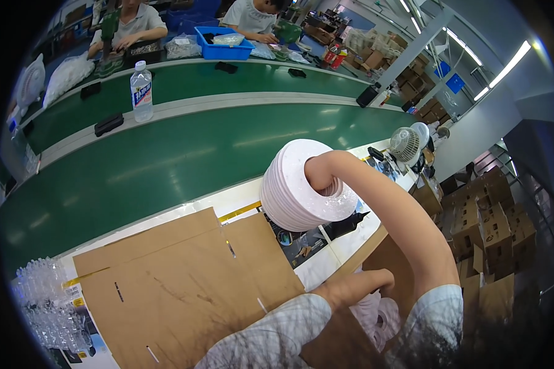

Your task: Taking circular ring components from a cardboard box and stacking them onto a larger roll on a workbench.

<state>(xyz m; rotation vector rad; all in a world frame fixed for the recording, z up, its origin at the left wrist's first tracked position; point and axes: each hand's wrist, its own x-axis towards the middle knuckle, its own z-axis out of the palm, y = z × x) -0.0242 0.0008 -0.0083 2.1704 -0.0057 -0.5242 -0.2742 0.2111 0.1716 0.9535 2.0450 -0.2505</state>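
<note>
A thick stack of white, foam-like rings [283,190] stands tilted on the white worktop, right of the middle. My right hand [320,172] reaches down into its centre hole, where the fingers are hidden. Below it, my left hand [384,278] bends down over an open cardboard box [403,261]; its fingers do not show. More pale rings or rolls [385,320] lie inside that box, just under my left hand. Flat brown cardboard [184,295] covers the worktop left of my arms. A black bottle with a pointed nozzle [345,226] lies beside the stack.
Beyond the worktop runs a green conveyor belt [197,154], with a clear drink bottle [142,92] on the ledge behind it. Clear plastic bottles [49,301] cluster at the left. A fan [405,144] and cardboard boxes [486,221] stand right. Two people work across the belts.
</note>
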